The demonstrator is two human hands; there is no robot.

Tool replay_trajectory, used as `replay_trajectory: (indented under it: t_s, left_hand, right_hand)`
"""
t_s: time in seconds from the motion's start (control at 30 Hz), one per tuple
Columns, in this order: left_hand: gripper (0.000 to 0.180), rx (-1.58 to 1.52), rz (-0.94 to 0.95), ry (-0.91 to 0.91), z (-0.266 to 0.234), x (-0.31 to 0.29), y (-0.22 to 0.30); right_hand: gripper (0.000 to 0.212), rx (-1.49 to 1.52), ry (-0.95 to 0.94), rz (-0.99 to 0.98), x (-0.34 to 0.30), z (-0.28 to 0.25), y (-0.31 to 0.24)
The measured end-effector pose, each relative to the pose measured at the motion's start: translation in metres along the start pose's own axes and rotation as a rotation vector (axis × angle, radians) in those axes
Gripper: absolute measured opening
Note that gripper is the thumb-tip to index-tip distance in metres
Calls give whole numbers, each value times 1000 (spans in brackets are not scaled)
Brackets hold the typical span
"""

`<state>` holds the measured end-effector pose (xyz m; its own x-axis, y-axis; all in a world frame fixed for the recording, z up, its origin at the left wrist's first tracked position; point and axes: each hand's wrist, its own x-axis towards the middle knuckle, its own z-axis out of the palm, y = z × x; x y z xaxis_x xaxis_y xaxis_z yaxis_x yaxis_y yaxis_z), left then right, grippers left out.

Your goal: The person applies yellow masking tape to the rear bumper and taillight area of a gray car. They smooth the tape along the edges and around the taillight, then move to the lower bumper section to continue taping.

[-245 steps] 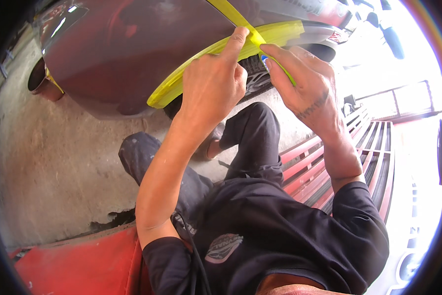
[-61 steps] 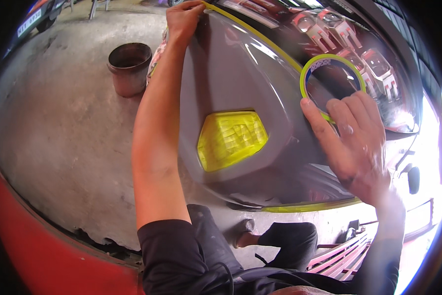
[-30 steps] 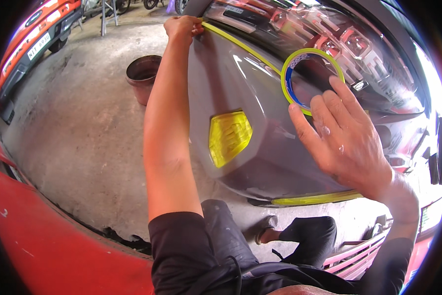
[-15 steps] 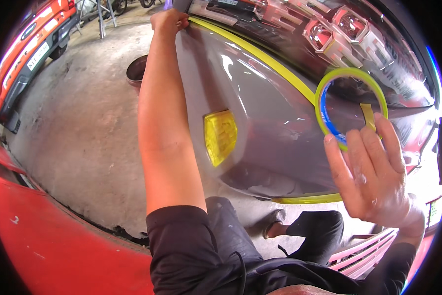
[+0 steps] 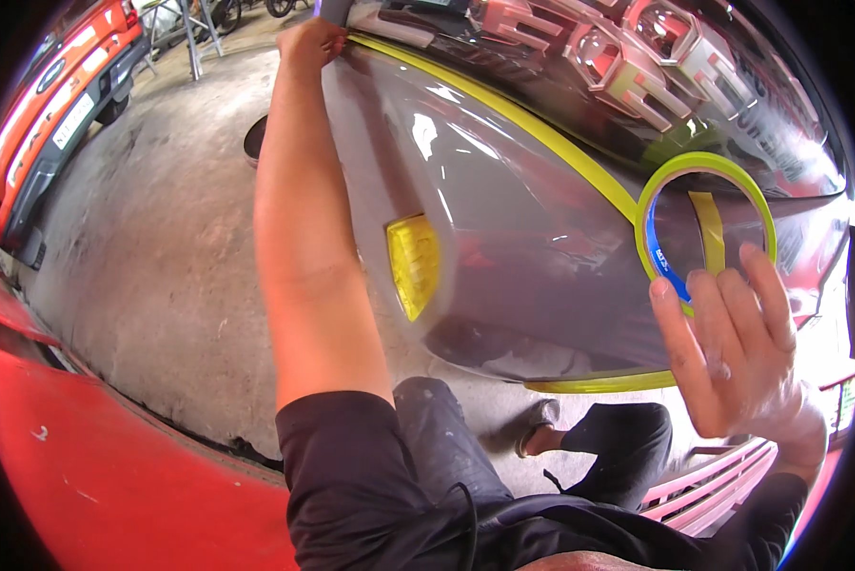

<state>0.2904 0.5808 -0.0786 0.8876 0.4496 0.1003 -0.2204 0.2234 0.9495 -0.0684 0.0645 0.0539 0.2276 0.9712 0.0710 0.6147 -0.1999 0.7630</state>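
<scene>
A strip of yellow-green masking tape (image 5: 518,112) runs taut along the upper edge of a grey car bumper (image 5: 541,257). At its far end my left hand (image 5: 310,45) has its fingers closed on the strip, partly turned away from view. My right hand (image 5: 746,347) grips the roll of masking tape (image 5: 770,224) by its lower rim, and the strip leads off the roll's left side. Inside the ring, a short yellow tape piece (image 5: 710,228) shows above the fingers. Yellow tape covers a patch (image 5: 414,266) on the bumper, and more lines its lower edge (image 5: 603,383).
Above the strip is a glossy black car body with angular lamp units (image 5: 618,67). An orange pickup (image 5: 61,90) stands at far left. A dark bucket (image 5: 254,141) is partly behind my left arm. A red panel (image 5: 113,447) lies lower left, a slatted red bench (image 5: 713,485) lower right.
The tape roll and my right hand have shifted right and slightly down in view. My left hand appears a little further left, still at the strip's far end.
</scene>
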Motion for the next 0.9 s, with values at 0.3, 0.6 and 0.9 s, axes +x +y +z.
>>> replay_trajectory:
  t_s: [0.3,0.6,0.9]
  left_hand:
    - [11,-68,-77,143,28,-23,2]
    - [7,-131,-78,94,-8,42,-23]
    - [7,-198,-79,143,-2,61,-30]
  right_hand:
    - [50,-6,-36,38,-10,-5,0]
    - [45,-105,-6,13,-24,3,17]
    - [43,-154,-41,-13,-26,-4,20]
